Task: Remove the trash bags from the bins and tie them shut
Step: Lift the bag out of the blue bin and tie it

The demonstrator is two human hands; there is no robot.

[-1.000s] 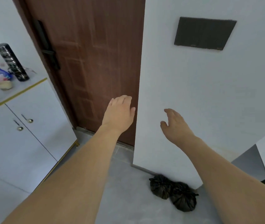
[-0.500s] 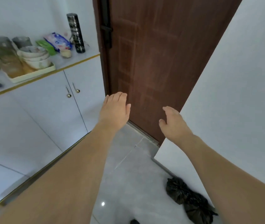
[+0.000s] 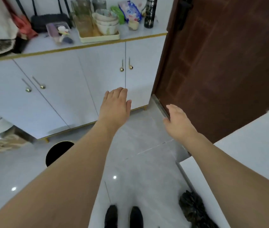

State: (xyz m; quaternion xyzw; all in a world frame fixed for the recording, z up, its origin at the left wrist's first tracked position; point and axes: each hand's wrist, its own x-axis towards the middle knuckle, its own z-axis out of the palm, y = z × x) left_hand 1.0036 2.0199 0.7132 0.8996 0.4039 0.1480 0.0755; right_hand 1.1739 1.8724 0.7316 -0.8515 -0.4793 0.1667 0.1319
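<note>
1. Head view: the left hand point(image 3: 114, 106) and the right hand point(image 3: 177, 122) are both stretched out in front of the person, fingers loose and slightly spread, holding nothing and touching nothing.
2. Head view: a round black bin point(image 3: 56, 151) stands on the floor point(image 3: 146, 162) at the foot of the white cabinet point(image 3: 64, 89), below and to the left of the left hand and partly hidden behind the left forearm. The left hand is clearly the nearer one; by my reading, the next reach goes down and leftward to the rim.
3. Head view: crumpled black trash bags point(image 3: 194, 209) lie on the floor by the wall at lower right, under the right forearm; whether they are tied I cannot tell.
</note>
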